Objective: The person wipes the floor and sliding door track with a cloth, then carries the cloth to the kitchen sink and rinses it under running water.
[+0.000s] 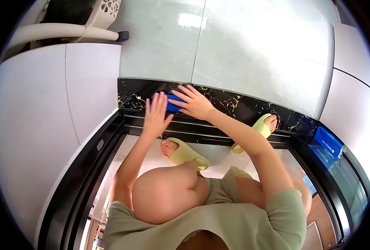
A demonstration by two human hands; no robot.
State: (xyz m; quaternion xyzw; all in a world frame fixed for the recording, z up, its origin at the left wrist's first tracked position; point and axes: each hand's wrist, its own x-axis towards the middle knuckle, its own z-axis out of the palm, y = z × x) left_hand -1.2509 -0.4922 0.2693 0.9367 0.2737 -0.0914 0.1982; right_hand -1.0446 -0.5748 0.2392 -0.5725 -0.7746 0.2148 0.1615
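Head view, centre frame: blue piece (172,107), cloth or packet unclear, on black marbled sill (247,106). Long axis seemingly along sill. Left hand (155,118) at its left end, right hand (199,106) at its right; fingers outstretched, clamped or not: cannot tell. Neither clearly nearer.

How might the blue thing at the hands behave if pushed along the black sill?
The blue thing looks low and flattish, so probably won't roll. The shiny black sill might let it slide. Its stiffness is uncertain: the left hand and right hand partly cover it.
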